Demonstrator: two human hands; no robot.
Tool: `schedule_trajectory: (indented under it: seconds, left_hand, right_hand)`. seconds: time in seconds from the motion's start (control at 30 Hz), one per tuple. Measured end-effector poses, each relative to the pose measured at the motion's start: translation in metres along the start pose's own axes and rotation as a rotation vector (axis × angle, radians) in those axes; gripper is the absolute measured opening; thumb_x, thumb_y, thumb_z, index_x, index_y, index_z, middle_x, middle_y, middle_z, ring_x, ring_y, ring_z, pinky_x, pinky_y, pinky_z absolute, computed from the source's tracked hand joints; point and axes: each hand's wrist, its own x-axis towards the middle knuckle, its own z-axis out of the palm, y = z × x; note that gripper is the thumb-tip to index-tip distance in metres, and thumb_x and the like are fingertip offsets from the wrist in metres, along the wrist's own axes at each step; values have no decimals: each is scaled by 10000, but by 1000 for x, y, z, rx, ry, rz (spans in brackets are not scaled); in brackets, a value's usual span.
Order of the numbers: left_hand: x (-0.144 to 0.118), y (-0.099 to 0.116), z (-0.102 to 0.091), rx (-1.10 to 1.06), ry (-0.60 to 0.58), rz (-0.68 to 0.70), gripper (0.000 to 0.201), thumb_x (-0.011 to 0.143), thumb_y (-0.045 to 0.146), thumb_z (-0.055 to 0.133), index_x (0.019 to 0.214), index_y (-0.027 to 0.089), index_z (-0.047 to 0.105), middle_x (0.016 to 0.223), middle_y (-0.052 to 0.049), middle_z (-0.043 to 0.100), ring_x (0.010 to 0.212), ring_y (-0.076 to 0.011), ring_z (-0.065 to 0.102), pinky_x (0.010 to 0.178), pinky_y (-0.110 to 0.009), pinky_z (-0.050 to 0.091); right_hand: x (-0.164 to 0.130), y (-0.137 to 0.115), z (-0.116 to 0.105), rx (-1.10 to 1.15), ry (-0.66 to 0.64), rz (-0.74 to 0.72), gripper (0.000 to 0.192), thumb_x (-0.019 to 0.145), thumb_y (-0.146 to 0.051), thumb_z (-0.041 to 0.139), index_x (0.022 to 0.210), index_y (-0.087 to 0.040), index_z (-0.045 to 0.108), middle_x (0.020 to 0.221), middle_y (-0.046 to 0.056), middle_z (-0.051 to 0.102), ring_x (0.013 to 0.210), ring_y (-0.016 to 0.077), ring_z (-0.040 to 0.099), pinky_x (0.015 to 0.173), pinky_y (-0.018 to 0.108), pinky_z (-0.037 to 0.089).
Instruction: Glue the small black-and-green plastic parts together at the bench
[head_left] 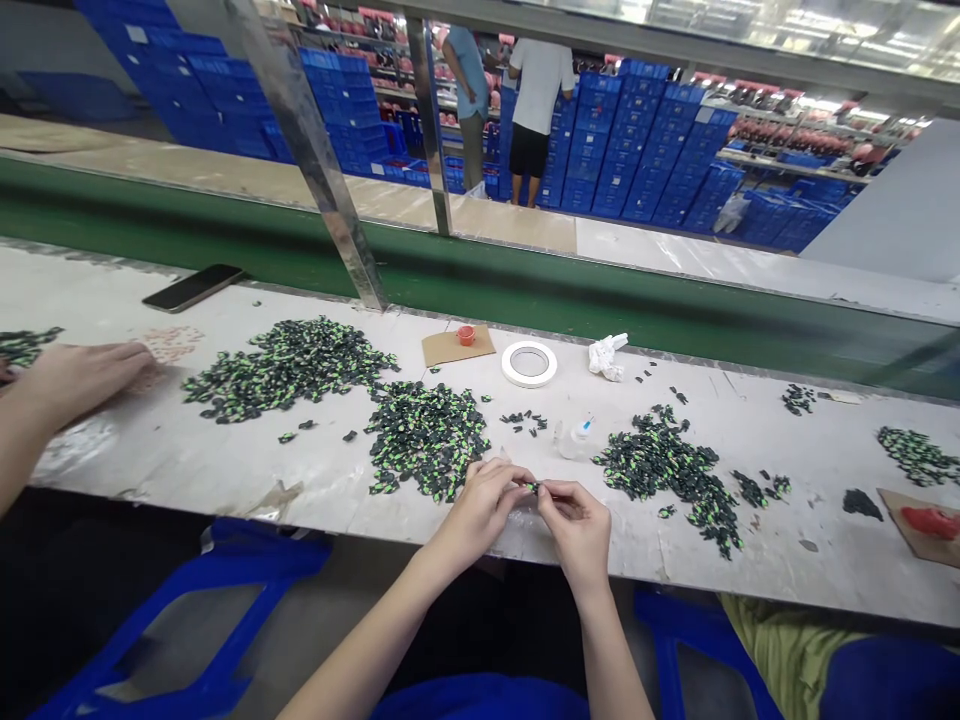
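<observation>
My left hand (491, 500) and my right hand (579, 520) meet at the table's near edge, fingertips pinched on one small black-and-green part (533, 487). Its exact kind is too small to make out. Left of my hands lies a heap of similar black-and-green parts (427, 438); a second heap (667, 465) spreads out to the right. Just beyond my fingers stands a small clear bottle with a blue tip (576, 437). A few loose black pieces (527, 421) are scattered beside it.
A roll of white tape (529, 364), a red cup (466, 335) on cardboard and crumpled tissue (607, 356) lie farther back. Leftward are a larger heap (289, 368), a phone (193, 288) and a co-worker's hand (90, 378). A metal post (315, 150) rises from the table's back edge.
</observation>
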Motion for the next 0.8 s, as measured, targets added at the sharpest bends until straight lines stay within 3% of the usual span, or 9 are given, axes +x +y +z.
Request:
schedule_trajectory:
  seconds: [0.3, 0.37, 0.53, 0.8]
  left_hand:
    - [-6, 24, -9, -298, 118, -104, 105, 813, 234, 606, 861, 205, 694, 867, -42, 718, 855, -194, 649, 826, -314, 505]
    - [-7, 27, -9, -325, 130, -122, 100, 792, 226, 614, 837, 205, 702, 850, -40, 722, 834, -190, 655, 825, -312, 509]
    - [-7, 31, -10, -347, 138, -163, 100, 747, 215, 643, 817, 210, 715, 844, -38, 736, 840, -197, 665, 824, -315, 510]
    - [-9, 41, -13, -409, 126, -224, 90, 711, 208, 659, 757, 204, 736, 780, -27, 740, 769, -187, 674, 765, -294, 529]
  right_hand:
    - [-3, -4, -8, -19, -21, -304, 55, 745, -217, 691, 695, -195, 699, 739, 64, 736, 703, 206, 702, 658, 345, 596]
    - [-4, -4, -10, -47, -40, -319, 21, 755, -202, 686, 762, -197, 705, 756, 63, 737, 699, 199, 702, 656, 339, 596]
    - [-5, -6, -15, -83, -78, -274, 213, 739, -211, 701, 950, -192, 679, 768, 56, 738, 683, 192, 704, 698, 351, 602]
    - [-5, -16, -16, -82, -109, -341, 130, 720, -166, 678, 823, -207, 610, 711, 17, 668, 667, 163, 658, 644, 289, 560]
